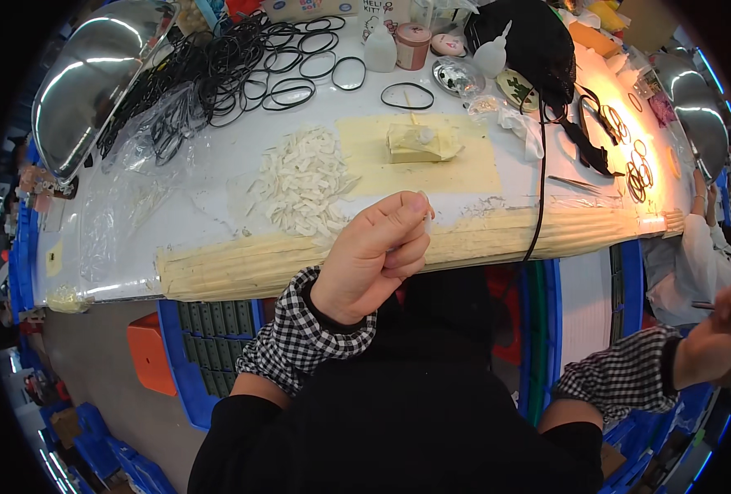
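My left hand (382, 255) is raised over the near edge of the table, thumb pressed against the bent fingers. A tiny pale bit shows at its fingertips, too small to name. Behind it lies a heap of small white strips (300, 181). Past the hand, a block wrapped in yellowish tape (423, 143) rests on a flat yellow sheet (365, 177). Far out at the right rim is my right hand (715, 342), closed and partly cut off by the dark edge. A thin rod-like tool (701, 305) sticks out from its fingers.
Black rubber loops (291, 90) and a clear plastic bag (147, 165) cover the back left. Squeeze bottles (380, 48), a pink jar (413, 45) and a black bag (526, 41) stand behind. Tweezers (575, 184) lie right of a hanging black cord (540, 189). Yellow padding (242, 265) lines the front edge.
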`<state>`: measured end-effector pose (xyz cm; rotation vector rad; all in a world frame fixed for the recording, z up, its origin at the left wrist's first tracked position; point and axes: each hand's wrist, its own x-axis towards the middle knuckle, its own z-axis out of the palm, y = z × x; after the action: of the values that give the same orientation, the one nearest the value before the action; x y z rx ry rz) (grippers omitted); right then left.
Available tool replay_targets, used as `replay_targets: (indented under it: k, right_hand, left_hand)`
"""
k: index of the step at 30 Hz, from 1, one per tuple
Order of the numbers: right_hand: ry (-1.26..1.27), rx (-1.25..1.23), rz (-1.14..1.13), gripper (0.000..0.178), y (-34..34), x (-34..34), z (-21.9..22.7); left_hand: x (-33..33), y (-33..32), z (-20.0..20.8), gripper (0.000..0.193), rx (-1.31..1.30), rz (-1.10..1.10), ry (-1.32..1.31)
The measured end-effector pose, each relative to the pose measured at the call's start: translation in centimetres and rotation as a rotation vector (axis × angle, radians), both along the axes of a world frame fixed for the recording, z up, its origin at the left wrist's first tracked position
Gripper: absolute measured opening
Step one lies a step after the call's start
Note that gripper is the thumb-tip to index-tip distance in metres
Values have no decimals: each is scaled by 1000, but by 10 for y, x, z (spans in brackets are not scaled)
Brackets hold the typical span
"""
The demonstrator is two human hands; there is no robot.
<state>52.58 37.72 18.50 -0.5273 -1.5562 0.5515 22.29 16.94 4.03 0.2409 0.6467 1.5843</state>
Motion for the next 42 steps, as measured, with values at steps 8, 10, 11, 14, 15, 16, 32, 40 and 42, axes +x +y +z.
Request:
replay_targets:
  k: [8, 10, 11, 14, 15, 16, 32, 40, 42]
  right_hand:
    - [-691, 5, 630, 23, -96, -169, -121]
    - [-742, 51, 589, 30, -95, -173, -126]
    - [-770, 73, 571, 33, -95, -175, -127]
    - [-806, 60, 531, 36, -96, -177, -132]
    - [-810, 71, 532, 35, -96, -178, -131]
    - [-815, 81, 532, 35, -96, -179, -131]
    - [-872, 101, 539, 33, -97, -180, -132]
    - [-860, 78, 572, 33, -96, -180, -137]
    - [-855, 75, 580, 33, -97, -180, -138]
  left_hand:
    - [1, -10, -3, 20, 28, -14, -60]
    - [-1, -11, -2, 20, 7, -33, -61]
    - [-1, -11, -2, 20, -7, -47, -73]
    - [-3, -12, -5, 19, -13, -66, -91]
    - [-3, -12, -6, 19, -7, -69, -94]
    - [-3, -12, -7, 18, 0, -72, -96]
    - [-6, -13, -13, 16, 20, -72, -116]
    - [-7, -14, -14, 17, 10, -72, -77]
    - [-8, -14, -15, 17, 18, -66, -80]
